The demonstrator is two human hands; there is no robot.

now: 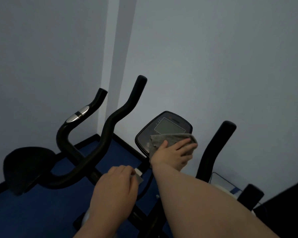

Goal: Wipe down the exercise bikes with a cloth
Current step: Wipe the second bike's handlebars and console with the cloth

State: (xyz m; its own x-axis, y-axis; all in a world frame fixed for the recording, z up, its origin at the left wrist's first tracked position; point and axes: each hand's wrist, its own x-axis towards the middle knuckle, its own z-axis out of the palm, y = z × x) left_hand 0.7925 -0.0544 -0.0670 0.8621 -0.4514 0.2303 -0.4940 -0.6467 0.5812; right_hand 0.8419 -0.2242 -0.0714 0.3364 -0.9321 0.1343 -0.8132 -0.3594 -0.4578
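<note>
A black exercise bike stands before me, with its console (169, 127) tilted toward me. My right hand (174, 153) presses a grey cloth (170, 139) flat against the lower part of the console, fingers spread over it. The cloth covers the console's bottom right. My left hand (115, 188) is closed around the bike's handlebar stem near a silver fitting (138, 175). A black handlebar (120, 115) curves up to the left of the console, and another grip (217, 148) rises on its right.
A second bike is at the left, with its own handlebar (79, 117) and black saddle (27, 167). Pale walls meet in a corner behind. The floor (24, 212) is blue. A dark object (289, 208) fills the lower right corner.
</note>
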